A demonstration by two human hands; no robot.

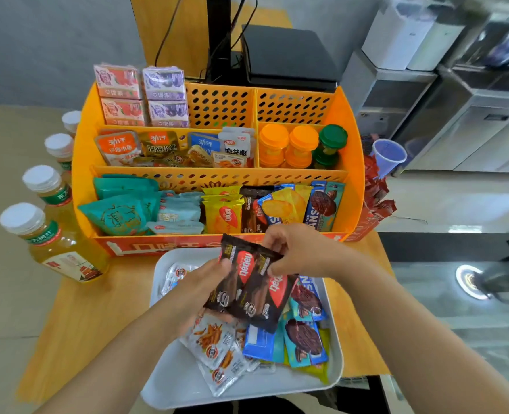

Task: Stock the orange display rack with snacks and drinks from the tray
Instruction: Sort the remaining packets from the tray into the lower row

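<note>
Head view, looking down: both hands hold a pair of dark brown wafer packets with red ovals point(248, 286) just above the white plastic tray point(335, 372). The left hand point(205, 282) grips their left edge, fingers curled underneath and mostly hidden by the wrappers. The right hand point(292, 249) pinches the top corner between thumb and fingertips.

Under the packets the tray's load is partly covered: clear sachets of orange-brown strips point(214, 345), blue biscuit packs picturing chocolate rounds point(304, 342), and something yellow-green at the near right, cut off by the packs above it.

The orange perforated display rack point(351, 162) stands just behind the tray on the wooden worktop point(92, 318). Its front row is packed with teal, yellow, brown and blue snacks; the two right-hand back bays look bare.

Four white-capped bottles of amber tea point(56, 243) line the rack's left side, the far ones partly hidden by it. A translucent purple cup point(387, 155) and red sachets point(377, 198) sit to its right, blurred.
</note>
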